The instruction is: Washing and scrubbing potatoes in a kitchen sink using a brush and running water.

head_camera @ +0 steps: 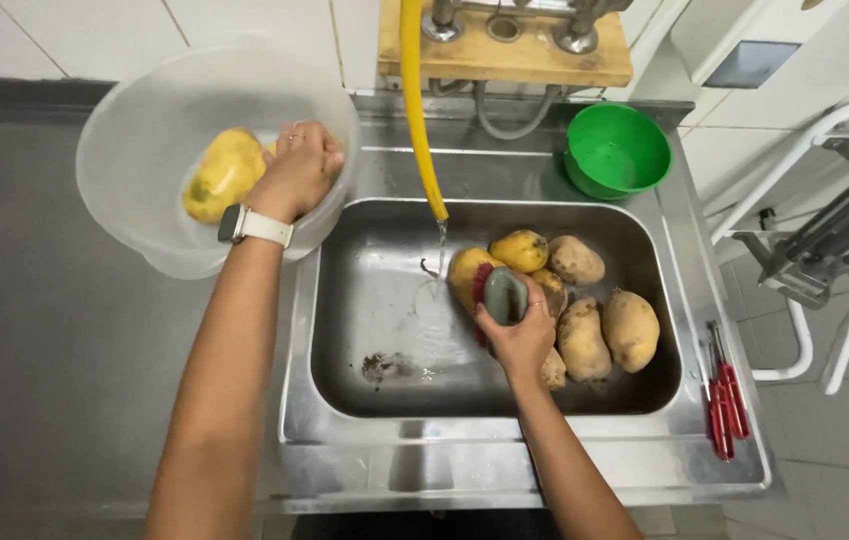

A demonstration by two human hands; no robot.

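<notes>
My left hand (299, 170) reaches into a translucent plastic bowl (134, 120) on the counter, next to a washed yellow potato (221, 175); whether it holds anything is hidden. My right hand (522, 330) grips a grey scrub brush with red bristles (500, 298) inside the steel sink (374, 330). The brush rests against a wet yellow potato (466, 275). Several dirty brown potatoes (604, 330) lie piled at the sink's right side. A thin stream of water falls from a yellow hose (416, 110) just left of the brush.
A green plastic bowl (616, 150) sits at the sink's back right corner. Red-handled peelers (722, 400) lie on the right rim. A white metal frame with a cutter (824, 240) stands to the right. Grey steel counter (34, 350) spreads to the left.
</notes>
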